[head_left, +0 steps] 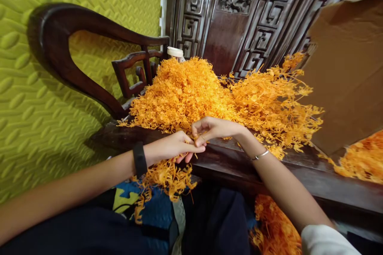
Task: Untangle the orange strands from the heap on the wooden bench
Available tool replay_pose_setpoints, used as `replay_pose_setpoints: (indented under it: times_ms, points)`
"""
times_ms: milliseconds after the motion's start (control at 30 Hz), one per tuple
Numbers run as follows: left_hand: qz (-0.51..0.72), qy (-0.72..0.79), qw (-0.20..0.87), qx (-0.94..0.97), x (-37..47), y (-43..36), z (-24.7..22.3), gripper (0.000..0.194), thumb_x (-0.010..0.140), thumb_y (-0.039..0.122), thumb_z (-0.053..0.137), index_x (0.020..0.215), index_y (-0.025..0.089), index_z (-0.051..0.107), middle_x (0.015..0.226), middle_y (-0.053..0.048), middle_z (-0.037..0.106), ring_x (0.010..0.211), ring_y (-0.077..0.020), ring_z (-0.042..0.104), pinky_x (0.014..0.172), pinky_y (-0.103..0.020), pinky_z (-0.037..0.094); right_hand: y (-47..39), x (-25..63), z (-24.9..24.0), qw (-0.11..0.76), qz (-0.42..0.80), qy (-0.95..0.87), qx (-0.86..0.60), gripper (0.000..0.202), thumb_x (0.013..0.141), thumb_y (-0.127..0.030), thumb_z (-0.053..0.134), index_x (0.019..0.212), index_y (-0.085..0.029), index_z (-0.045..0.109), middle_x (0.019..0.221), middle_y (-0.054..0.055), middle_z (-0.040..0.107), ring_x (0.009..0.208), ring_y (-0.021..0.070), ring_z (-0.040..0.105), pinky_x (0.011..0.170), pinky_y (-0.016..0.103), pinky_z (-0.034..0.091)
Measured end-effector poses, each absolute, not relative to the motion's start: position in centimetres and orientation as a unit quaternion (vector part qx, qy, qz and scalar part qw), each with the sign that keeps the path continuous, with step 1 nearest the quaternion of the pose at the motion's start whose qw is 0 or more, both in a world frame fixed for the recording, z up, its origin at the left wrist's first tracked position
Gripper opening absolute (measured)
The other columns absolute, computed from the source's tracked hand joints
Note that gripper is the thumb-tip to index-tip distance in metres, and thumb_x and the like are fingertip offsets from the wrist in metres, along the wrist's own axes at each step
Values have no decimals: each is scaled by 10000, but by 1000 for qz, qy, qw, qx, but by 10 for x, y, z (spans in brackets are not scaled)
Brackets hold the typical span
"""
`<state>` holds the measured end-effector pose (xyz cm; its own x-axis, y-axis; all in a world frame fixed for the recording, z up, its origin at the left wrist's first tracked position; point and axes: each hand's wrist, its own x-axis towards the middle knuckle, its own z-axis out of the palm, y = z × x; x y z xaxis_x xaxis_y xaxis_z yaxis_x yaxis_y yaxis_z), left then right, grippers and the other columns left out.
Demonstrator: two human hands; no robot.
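My left hand (176, 146), with a black band on its wrist, is closed around a bunch of orange artificial flower sprigs (169, 177) that hangs below the palm. Just against its fingertips, my right hand (212, 130) pinches a thin orange sprig (195, 140) between thumb and index finger. The fingers partly hide where the two hands meet. Right behind them lies a big pile of the same orange sprigs (191, 93) on the dark wooden seat (221, 155).
Longer orange stems (269, 103) spread to the right, beside a brown cardboard sheet (347, 75). A curved wooden armrest (98, 36) stands at left, a white-lidded container (175, 52) behind the pile. More orange sprigs lie at lower right (277, 227).
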<state>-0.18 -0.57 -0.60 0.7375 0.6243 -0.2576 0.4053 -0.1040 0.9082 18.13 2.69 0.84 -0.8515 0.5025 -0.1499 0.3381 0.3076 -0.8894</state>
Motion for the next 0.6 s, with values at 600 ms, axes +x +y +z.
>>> replay_pose_setpoints:
  times_ms: [600]
  points:
    - [276,375,514,720,-2,-8,5,184,725,319,617,812,158,593,477,74,465,381,-48,361,411,-182,268,25,185,15,191,536,-787,-240,360,827,-381,564,584,-137,458,530,-70,337,488,39,275,478,228,205]
